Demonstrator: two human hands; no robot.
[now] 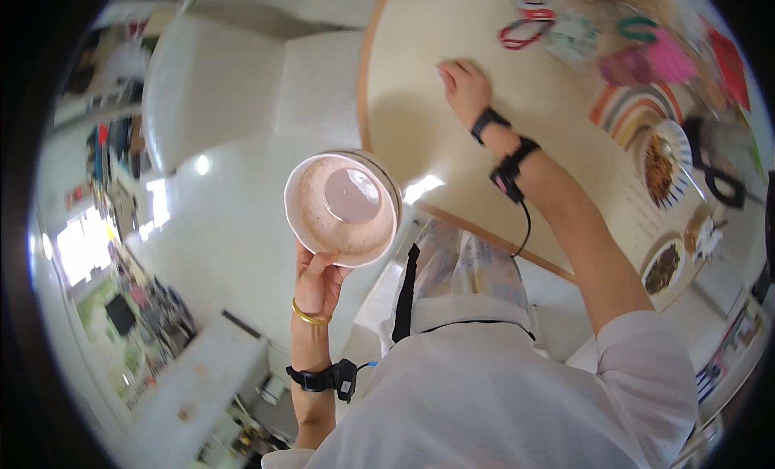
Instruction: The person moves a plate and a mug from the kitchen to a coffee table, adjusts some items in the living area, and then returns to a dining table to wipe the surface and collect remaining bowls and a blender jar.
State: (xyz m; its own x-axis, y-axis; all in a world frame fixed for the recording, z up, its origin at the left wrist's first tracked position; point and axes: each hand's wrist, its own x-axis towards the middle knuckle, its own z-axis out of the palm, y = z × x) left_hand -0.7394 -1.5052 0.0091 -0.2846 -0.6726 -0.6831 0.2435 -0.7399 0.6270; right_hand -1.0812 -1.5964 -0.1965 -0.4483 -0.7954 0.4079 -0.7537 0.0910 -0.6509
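My left hand [318,281] grips the lower rim of a white bowl [290,196], thumb on its edge. The bowl is tilted so that its inside faces me, over the floor beside the table. Foam or small bubbles dot its pinkish-looking inner wall. Dark bands show on its right side; whether these are decoration or a second bowl stacked behind is unclear. On the pale round table [418,130] my right hand [467,90] rests with fingers curled in. Nothing shows in it, though its palm side is hidden.
Right on the table are a striped-rim plate of food [666,166] with a spoon, another plate of food [663,266] and a dark-handled clear jug [723,160]. Plastic bags [572,39] and a red cord [524,33] lie farther back. A white bench [224,87] stands left.
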